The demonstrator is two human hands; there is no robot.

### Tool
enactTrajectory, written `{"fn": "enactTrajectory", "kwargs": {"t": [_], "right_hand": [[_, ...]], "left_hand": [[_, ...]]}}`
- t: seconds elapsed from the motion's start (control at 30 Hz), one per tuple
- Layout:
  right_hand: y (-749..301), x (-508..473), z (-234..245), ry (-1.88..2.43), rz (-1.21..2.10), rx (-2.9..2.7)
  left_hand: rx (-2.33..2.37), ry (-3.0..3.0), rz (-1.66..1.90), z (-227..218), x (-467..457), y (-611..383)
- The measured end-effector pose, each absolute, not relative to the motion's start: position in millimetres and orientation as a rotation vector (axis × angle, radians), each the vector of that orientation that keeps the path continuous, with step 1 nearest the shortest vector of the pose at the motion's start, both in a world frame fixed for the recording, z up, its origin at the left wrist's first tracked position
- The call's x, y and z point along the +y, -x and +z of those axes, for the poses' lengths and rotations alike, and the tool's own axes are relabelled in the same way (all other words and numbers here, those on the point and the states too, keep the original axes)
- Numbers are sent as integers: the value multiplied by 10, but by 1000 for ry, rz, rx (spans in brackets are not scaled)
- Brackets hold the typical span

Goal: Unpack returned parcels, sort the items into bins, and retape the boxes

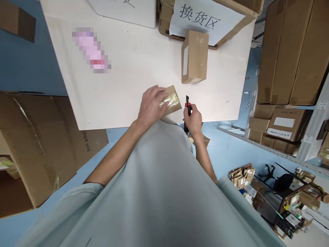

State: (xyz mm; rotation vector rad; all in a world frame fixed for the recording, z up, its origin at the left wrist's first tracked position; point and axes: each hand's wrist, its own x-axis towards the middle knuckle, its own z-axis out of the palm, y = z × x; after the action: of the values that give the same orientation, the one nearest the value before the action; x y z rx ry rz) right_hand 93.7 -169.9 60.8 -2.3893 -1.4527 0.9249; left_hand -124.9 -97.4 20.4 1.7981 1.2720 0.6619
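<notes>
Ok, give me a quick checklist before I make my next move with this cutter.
1. Left hand on the small package: ok.
2. Right hand holding the cutter: ok.
3. Blade pointing away from your body: ok.
4. Left fingers apart from the blade: ok, the package's right end lies between.
5. Blade locked: cannot tell.
6. Package flat on the table: cannot tell, its underside is hidden.

Angling both bare forearms (117, 149) inward now! Holding left hand (152, 103) palm-down, curling right hand (194, 118) into a grip, well apart.
</notes>
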Motion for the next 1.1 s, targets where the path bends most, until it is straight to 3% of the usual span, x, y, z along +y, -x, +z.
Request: {"fn": "enactTrajectory", "kwargs": {"t": [0.3,0.7,1.1], "right_hand": [[-955,-1806,443,2229,1184,-1484],[-1006,-1463,686,2236,1043,-1929],[-666,-1214,1149,2592,917,-2185]], "left_hand": [[1242,-1872,574,89,-1031,818],[1242,-1919,663,-88,-1072,867],[1158,-1963,802,-290,-1087,859]]}}
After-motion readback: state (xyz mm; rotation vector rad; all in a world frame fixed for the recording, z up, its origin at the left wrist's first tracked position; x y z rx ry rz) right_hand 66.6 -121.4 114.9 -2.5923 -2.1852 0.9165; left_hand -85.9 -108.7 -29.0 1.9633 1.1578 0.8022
